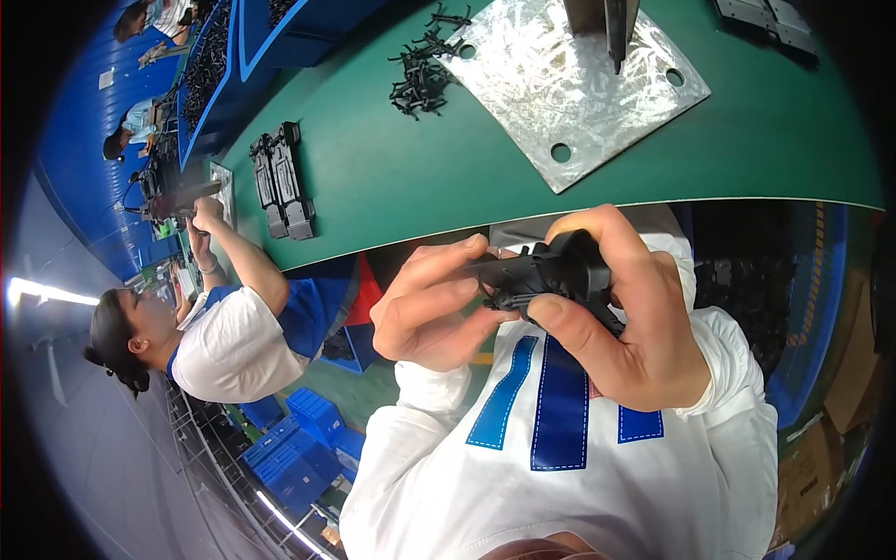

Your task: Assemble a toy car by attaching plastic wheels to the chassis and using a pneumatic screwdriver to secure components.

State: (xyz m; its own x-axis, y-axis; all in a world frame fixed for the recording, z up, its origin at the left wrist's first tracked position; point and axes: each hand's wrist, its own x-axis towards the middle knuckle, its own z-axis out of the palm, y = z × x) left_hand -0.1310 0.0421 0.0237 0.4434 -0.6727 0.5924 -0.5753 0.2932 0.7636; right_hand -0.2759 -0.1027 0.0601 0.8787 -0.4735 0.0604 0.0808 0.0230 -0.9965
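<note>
Just past the table's near edge, in front of my chest, I hold a black moulded plastic part (569, 266). My right hand (649, 322) grips its right end, thumb below and fingers curled over the top. Around its left end my left hand (429, 303) is closed, thumb and fingertips at the thin, toothed side. Whether a smaller piece lies between those left fingertips is hidden. On the table beyond, a metal plate (560, 117) with round holes carries an upright metal post (616, 33). Small black plastic pieces (420, 79) lie heaped at its left.
Long black parts (282, 182) lie side by side on the green table (364, 177); another black part (770, 23) is at the far right. Blue bins (280, 47) stand far left. A co-worker (233, 345) works at left. A blue crate (821, 308) of black parts stands right.
</note>
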